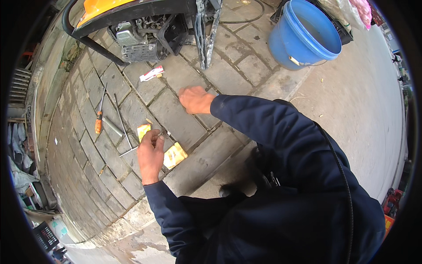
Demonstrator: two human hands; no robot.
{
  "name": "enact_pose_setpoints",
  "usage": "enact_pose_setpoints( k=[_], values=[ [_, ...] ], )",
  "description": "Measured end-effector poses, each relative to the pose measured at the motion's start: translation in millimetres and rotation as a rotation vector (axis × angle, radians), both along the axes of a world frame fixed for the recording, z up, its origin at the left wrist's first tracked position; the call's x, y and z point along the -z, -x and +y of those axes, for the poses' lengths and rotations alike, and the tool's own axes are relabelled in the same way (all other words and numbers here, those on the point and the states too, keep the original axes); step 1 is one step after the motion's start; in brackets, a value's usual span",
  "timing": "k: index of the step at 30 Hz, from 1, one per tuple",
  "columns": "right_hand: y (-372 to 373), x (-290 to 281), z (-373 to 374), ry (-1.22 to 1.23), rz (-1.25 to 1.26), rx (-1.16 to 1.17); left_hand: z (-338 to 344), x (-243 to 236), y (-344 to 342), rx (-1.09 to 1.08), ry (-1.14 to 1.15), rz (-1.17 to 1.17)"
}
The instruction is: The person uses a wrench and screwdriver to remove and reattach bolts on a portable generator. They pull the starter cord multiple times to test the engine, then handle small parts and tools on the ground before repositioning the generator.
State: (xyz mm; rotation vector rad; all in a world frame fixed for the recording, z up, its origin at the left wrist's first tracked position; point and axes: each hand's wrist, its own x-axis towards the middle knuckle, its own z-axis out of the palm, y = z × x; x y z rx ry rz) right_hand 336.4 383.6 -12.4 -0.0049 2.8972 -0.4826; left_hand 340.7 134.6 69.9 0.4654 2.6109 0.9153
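Observation:
My left hand (150, 155) is pinched shut on a small dark piece with a white end (169, 133), low over the paving. Two small yellow boxes lie near it: one yellow box (142, 130) just beyond the fingers, the other yellow box (175, 155) to their right. Farther off and to the right, my right hand (195, 99) is curled closed above the stones; whatever may be in it is hidden. Left of my left hand lie a T-handled rod (122, 123), a short metal tube (113, 126) and an orange-handled screwdriver (99, 118).
A yellow-topped, black-framed machine with an engine (145, 39) stands at the far side. Before it lies a red and white packet (152, 73). A blue bucket (281, 44) stands far right, beside bags (340, 11). The floor is grey paving (176, 121).

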Motion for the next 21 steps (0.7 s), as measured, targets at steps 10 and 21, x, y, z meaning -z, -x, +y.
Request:
enact_pose_setpoints(
  k=[10,21],
  values=[
    [0.6,-3.1,0.6,-0.003,-0.018,-0.021,-2.5,-2.1,0.7,0.004,0.008,0.006],
    [1.8,3.3,1.2,-0.006,0.045,-0.02,-4.7,-0.8,1.7,-0.014,-0.038,0.044]
  ],
)
